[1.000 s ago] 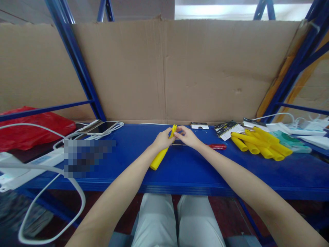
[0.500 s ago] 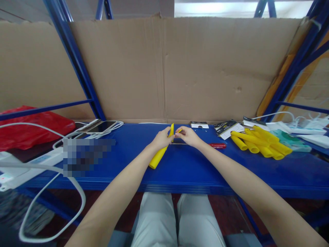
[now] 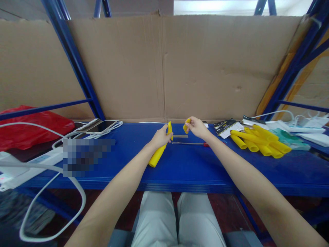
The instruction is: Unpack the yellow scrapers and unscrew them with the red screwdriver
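Note:
My left hand [image 3: 161,137] is closed around a yellow tube [image 3: 156,157], which slants over the blue table with its top end cut or flattened. A small curved yellow piece [image 3: 186,127] is pinched in my right hand [image 3: 196,127], a little apart from the tube. Between the hands a thin flat strip [image 3: 180,136] lies on the table. Below it is a screwdriver [image 3: 190,143] with a red handle, partly hidden by my right wrist.
Several yellow tubes [image 3: 262,140] are heaped at the right, beside black and white packets [image 3: 227,128] and a green plastic bag [image 3: 293,139]. A phone [image 3: 101,126], white cables, a power strip [image 3: 41,164] and a red bag [image 3: 38,127] lie left. Cardboard [image 3: 205,68] stands behind.
My right hand has moved right and slightly up, away from the tube, with the yellow piece. The thin strip now shows, and more of the screwdriver's shaft. My left hand has barely shifted.

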The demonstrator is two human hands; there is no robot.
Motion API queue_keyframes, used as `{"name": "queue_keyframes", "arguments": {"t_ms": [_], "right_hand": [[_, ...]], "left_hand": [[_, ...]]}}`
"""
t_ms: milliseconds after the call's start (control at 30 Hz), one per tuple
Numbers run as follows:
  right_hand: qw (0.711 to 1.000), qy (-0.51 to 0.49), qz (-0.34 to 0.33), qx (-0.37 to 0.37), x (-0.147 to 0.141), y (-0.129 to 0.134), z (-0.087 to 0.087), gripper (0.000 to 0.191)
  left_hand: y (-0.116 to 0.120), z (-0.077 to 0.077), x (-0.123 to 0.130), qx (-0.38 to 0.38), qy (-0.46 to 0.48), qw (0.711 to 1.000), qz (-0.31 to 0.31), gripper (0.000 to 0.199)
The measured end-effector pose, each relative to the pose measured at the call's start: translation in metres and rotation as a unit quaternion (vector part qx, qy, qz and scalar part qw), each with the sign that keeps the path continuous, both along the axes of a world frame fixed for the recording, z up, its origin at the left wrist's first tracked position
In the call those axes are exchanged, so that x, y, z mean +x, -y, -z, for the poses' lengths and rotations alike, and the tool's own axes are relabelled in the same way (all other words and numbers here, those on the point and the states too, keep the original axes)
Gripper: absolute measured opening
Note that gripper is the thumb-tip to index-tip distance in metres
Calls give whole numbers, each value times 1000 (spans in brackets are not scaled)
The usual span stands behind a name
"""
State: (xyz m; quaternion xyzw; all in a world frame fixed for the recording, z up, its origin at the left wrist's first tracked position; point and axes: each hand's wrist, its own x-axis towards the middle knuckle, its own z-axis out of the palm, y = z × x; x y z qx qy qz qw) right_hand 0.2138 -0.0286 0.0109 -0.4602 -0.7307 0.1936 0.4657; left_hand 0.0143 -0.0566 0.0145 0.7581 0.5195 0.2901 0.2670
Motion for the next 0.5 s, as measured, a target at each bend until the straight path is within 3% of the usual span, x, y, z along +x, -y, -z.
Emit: {"name": "queue_keyframes", "arguments": {"t_ms": [167, 333, 500], "right_hand": [[985, 136, 96, -43, 31, -10, -13, 20], [939, 312, 72, -123, 42, -17, -8, 17], [916, 373, 44, -139, 41, -20, -4, 8]], "left_hand": [[-1, 0, 1, -26, 17, 999, -16, 37], [0, -2, 1, -37, 48, 998, -32, 39], [-1, -3, -1, -41, 64, 996, -39, 41]]}}
